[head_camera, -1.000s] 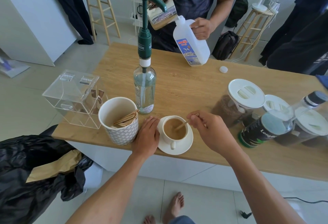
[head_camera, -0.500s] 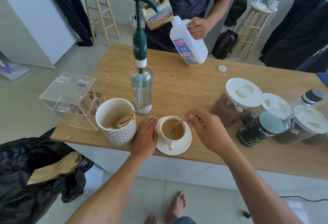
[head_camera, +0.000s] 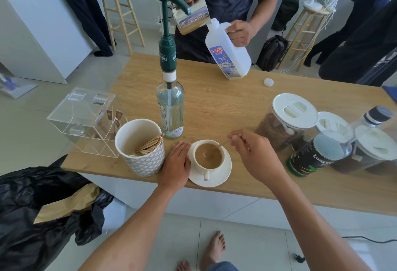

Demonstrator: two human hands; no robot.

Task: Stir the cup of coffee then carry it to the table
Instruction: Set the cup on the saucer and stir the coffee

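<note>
A white cup (head_camera: 208, 156) of light brown coffee stands on a white saucer (head_camera: 223, 174) near the front edge of the wooden counter (head_camera: 225, 103). My right hand (head_camera: 255, 152) pinches a thin wooden stir stick (head_camera: 221, 145) whose lower end dips into the coffee. My left hand (head_camera: 177, 163) lies flat on the counter, fingers straight, touching the saucer's left rim.
A patterned pot of wooden sticks (head_camera: 140, 148) stands left of my left hand, a pump bottle (head_camera: 169, 107) behind the cup, a clear acrylic box (head_camera: 86, 120) further left. Lidded jars (head_camera: 285, 120) and a dark tin (head_camera: 311, 159) crowd the right. A person across holds a milk jug (head_camera: 227, 51) and steel pitcher (head_camera: 191, 17).
My right hand has shifted slightly, moving the stick round in the coffee. My left hand stays by the saucer. The person opposite keeps pouring milk into the pitcher.
</note>
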